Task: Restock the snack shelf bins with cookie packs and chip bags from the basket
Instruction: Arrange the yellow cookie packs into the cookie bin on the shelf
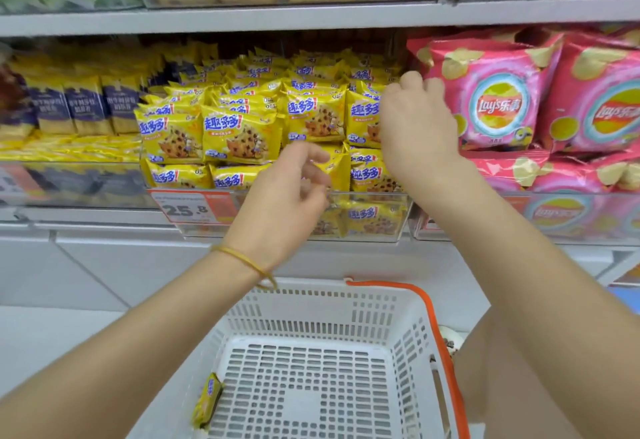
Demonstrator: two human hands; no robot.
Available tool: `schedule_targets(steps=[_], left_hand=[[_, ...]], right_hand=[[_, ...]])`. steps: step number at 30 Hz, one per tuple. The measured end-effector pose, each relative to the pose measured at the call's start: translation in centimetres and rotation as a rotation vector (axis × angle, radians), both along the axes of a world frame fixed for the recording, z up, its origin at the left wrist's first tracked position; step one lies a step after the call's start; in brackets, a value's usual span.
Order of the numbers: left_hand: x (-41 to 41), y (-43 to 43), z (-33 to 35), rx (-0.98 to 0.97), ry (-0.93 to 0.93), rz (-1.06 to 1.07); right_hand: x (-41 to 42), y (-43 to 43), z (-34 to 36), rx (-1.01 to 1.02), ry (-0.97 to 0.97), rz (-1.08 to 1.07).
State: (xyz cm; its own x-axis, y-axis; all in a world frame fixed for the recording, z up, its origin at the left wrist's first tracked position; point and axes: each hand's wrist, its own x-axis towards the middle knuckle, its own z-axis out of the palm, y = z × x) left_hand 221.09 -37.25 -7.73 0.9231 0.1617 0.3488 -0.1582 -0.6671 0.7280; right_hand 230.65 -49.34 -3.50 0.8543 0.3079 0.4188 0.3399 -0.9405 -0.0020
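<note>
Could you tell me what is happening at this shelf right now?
A person is restocking the clear bin of yellow cookie packs. The left hand is at a tilted pack at the bin's front; blur hides whether it grips it. The right hand reaches to the packs at the bin's right end, beside the pink chip bags. The white basket below holds only one yellow pack that I can see.

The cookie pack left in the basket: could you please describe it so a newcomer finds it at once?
Below the shelf sits a white basket with an orange handle. Against its left wall stands a yellow cookie pack, on edge. It is the basket's only pack; its lookalikes fill the bin above.
</note>
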Motion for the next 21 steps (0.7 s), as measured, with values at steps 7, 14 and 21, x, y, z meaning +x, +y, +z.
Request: schedule_targets(steps=[7,14,21], left_hand=[[-5.7,5.7,-5.5,0.359,0.553,-0.083],[-11.2,12.0,-9.5,0.810,1.019,0.004],[-13.7,14.7,-12.2,0.786,1.068,0.067]], right_hand=[[-6.4,1.1,-6.4,0.333,-0.051,0.483],[-12.3,11.9,-28.6,-0.228,0.928,0.726],[-17.6,18.5,-39.5,-0.378,1.122,0.831]])
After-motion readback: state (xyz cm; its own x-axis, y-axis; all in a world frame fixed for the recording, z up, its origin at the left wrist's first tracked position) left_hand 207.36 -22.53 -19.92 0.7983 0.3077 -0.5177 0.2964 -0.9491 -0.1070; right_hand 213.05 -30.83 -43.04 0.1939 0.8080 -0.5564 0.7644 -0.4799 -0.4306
